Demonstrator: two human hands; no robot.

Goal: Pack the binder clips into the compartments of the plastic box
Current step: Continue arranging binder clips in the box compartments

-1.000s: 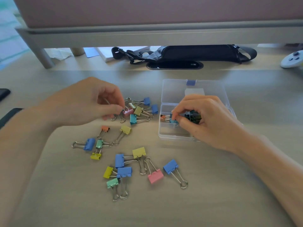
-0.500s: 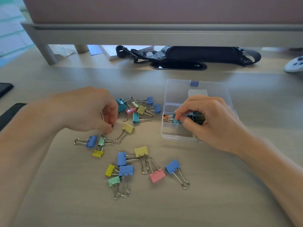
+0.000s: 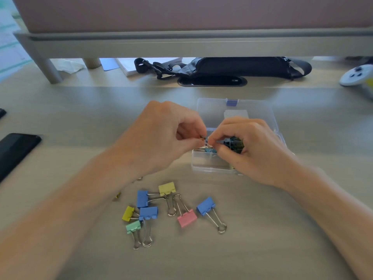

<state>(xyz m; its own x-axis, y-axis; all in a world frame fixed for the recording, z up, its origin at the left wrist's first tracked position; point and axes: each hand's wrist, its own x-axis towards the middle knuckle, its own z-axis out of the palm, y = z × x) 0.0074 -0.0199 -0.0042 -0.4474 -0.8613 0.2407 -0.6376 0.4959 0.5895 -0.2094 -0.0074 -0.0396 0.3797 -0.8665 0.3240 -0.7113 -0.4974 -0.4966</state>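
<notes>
Above the pale desk (image 3: 262, 249), below a grey shelf (image 3: 181, 45), both hands (image 3: 161, 136) (image 3: 248, 150) pinch one clip (image 3: 205, 140).

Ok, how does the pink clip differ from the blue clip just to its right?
The pink clip's handles point away from the person; the blue clip's handles point toward the person and rightward. The pink clip's handles lie beside the yellow clip's handles; the blue clip's handles lie alone. Both lie loose on the table, outside the box, look similar in size and have silver wire handles.
</notes>
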